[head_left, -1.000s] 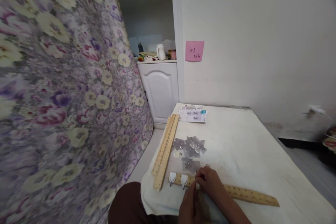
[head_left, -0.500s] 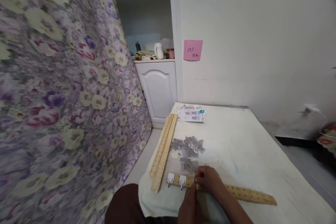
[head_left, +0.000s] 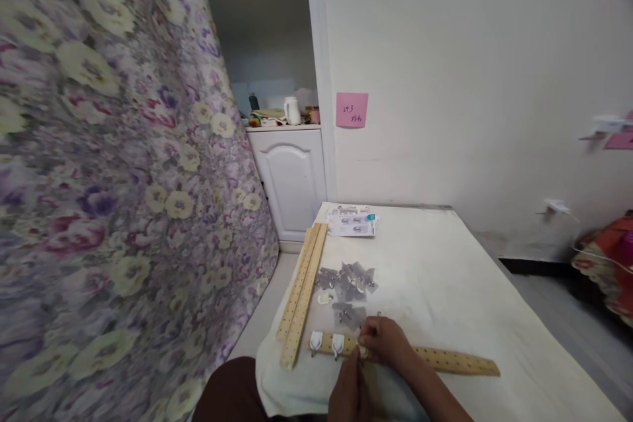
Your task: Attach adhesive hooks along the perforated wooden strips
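A wooden strip with holes (head_left: 445, 361) lies across the near edge of a white-covered table (head_left: 445, 277). Two white adhesive hooks (head_left: 326, 343) sit on the strip's left end. My right hand (head_left: 388, 339) rests on the strip just right of those hooks, fingers pinched on a small white hook (head_left: 364, 351). My left hand (head_left: 349, 392) comes up from below, its fingertips meeting the same spot; what it grips is too small to make out. A pile of clear-backed hooks (head_left: 349, 280) lies just beyond my hands.
Two more wooden strips (head_left: 301, 293) lie along the table's left edge. A hook package (head_left: 352, 224) sits at the far end. A floral fabric (head_left: 123, 178) hangs at left. A white cabinet (head_left: 291, 178) and a pink note (head_left: 351, 109) on the wall stand behind.
The view has shifted a little to the right and up. My hands stay at the same spot on the strip, still pinched together.
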Available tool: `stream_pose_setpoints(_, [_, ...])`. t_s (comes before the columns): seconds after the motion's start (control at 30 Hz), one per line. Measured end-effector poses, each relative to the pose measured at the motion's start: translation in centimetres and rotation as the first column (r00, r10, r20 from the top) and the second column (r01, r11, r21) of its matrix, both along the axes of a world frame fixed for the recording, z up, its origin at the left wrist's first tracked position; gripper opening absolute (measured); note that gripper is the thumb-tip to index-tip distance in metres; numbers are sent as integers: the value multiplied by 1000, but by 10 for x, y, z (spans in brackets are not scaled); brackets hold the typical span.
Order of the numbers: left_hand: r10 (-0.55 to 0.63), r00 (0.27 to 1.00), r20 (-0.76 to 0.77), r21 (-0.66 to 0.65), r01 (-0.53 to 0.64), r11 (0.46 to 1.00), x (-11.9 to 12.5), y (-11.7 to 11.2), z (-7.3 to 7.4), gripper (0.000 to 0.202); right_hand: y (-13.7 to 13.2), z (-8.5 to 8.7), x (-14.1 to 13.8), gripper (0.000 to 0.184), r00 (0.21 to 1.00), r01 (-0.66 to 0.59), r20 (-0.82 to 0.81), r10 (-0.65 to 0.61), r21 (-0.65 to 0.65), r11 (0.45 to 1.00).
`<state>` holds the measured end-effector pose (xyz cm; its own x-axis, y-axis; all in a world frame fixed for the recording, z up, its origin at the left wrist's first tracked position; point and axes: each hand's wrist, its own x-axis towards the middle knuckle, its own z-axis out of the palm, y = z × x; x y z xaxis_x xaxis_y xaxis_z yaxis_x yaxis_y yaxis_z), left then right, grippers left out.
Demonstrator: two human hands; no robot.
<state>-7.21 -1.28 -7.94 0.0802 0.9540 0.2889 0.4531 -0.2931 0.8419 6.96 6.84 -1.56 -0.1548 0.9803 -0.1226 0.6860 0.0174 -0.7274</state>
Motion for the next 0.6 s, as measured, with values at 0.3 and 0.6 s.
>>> stream_pose_setpoints(0.3, [-124, 987, -98, -2, 125, 992, -9, 3, 1, 54, -6, -2, -2, 15, 998, 17, -55, -17, 5, 1000])
stream_pose_setpoints(0.6, [-67, 991, -116, -60, 60, 996, -4, 7, -3, 54, 2, -4, -3, 6, 997, 72, -3, -73, -35, 997])
